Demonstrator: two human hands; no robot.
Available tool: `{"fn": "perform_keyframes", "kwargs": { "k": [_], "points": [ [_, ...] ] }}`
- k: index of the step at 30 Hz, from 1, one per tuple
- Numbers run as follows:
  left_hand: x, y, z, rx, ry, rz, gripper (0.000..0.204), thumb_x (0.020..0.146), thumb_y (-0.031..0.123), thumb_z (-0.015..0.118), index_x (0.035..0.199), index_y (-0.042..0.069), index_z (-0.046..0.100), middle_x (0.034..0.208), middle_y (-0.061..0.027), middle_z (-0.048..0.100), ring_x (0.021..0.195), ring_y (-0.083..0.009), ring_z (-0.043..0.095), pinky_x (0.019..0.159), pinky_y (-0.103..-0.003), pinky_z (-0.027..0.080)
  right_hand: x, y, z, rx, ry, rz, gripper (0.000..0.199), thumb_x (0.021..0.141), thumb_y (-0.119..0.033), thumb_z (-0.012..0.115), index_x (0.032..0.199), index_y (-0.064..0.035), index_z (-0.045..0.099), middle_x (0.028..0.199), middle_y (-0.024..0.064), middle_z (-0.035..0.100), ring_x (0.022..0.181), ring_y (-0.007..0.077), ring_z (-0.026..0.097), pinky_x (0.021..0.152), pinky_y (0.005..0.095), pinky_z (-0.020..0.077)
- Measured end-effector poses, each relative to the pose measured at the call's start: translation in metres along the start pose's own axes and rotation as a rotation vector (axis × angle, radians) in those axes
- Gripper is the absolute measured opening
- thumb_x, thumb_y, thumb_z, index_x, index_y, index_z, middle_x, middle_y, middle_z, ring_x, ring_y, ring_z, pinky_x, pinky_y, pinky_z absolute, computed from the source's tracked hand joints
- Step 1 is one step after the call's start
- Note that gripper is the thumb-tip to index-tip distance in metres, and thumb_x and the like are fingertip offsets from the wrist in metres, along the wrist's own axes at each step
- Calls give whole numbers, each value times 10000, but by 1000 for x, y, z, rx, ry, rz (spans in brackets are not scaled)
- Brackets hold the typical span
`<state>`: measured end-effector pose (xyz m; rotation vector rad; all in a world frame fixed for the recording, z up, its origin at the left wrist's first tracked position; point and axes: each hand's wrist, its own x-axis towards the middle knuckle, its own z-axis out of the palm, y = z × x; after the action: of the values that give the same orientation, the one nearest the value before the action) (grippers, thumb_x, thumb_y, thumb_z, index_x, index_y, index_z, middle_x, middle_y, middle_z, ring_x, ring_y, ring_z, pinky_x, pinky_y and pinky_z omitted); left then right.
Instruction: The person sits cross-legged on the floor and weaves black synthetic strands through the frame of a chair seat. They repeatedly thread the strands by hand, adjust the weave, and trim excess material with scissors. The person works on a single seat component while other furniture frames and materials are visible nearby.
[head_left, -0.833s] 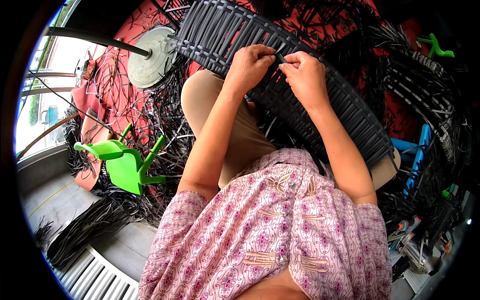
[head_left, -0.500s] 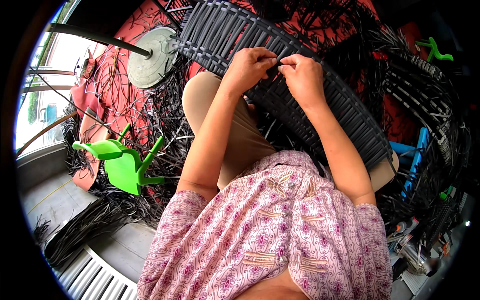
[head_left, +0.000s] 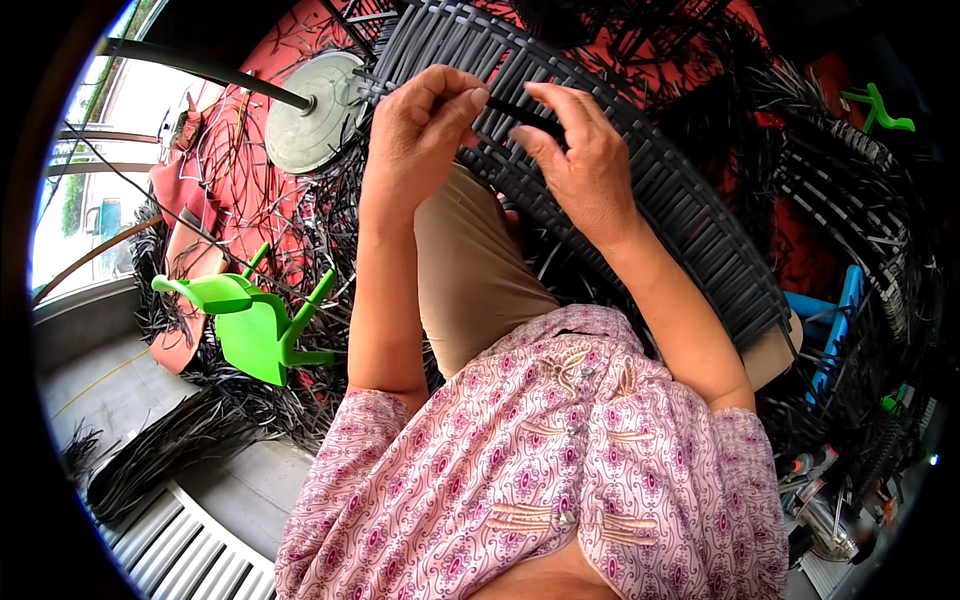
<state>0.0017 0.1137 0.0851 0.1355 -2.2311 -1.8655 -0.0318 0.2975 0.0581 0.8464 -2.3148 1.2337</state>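
Observation:
A curved panel woven from dark grey strips (head_left: 690, 235) lies across my lap and knees, slanting from upper left to lower right. My left hand (head_left: 420, 135) is above its left part, thumb and fingers pinched on a black weaving strip (head_left: 520, 112). The strip stretches from those fingertips toward my right hand (head_left: 585, 165). That hand hovers over the middle of the panel, thumb and forefinger spread apart around the strip's far part. Whether the right fingers touch the strip cannot be made out.
A green plastic chair (head_left: 255, 335) stands at left among heaps of loose black strips (head_left: 170, 455). Behind it are a round grey base with a pole (head_left: 315, 115) and a red floor covering (head_left: 250, 190). Blue bars (head_left: 840, 320) and tools (head_left: 825, 515) lie at right; a white slatted piece (head_left: 190, 550) sits lower left.
My hands were pinched close together over the panel. The left hand has moved left and slightly up, drawing the strip; the right hand has shifted slightly left and its fingers have spread.

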Motion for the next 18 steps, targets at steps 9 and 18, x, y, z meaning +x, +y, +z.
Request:
{"fn": "perform_keyframes", "kwargs": {
  "k": [9,18],
  "points": [
    [40,-63,25,342,12,78,184,944,196,697,1015,31,741,856,-56,723,722,-150,678,680,-279,534,-8,16,2,452,14,512,181,953,-190,704,954,-11,727,690,44,674,598,82,613,564,255,507],
    [37,-76,55,707,20,235,229,822,213,746,956,28,725,956,-160,716,918,-351,691,815,-427,535,-5,26,0,372,-44,650,193,961,-185,682,954,2,729,692,33,677,575,73,599,543,244,499]
  ]
}}
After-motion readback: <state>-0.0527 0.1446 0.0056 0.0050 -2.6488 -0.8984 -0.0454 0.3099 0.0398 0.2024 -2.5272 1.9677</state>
